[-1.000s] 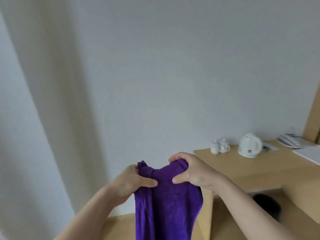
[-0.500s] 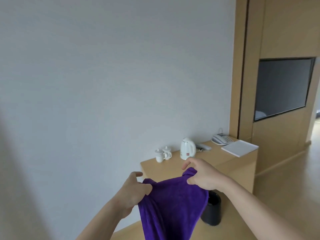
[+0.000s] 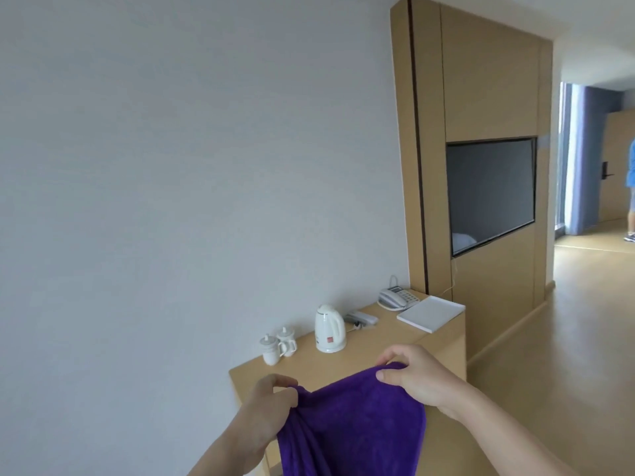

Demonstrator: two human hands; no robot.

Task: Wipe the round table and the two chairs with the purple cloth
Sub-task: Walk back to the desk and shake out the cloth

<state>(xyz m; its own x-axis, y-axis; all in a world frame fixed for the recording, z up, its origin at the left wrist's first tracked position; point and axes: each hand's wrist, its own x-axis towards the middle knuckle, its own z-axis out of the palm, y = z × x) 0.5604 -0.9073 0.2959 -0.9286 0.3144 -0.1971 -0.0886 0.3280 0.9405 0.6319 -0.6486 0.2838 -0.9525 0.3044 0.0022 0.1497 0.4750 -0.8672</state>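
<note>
The purple cloth hangs in the air low in the view, stretched between two bare hands. The left hand has its fingers closed around the bunched left corner, and the right hand pinches the upper right edge between thumb and curled fingers. Just behind the cloth stands a light wooden desk against a pale wall. On it, from left to right, sit two small white lidded cups touching each other, a white electric kettle with its lid shut, a remote control, a telephone and a white pad. What the cups or kettle hold cannot be told. Beyond the desk a dark television is set into a wooden panel
</note>
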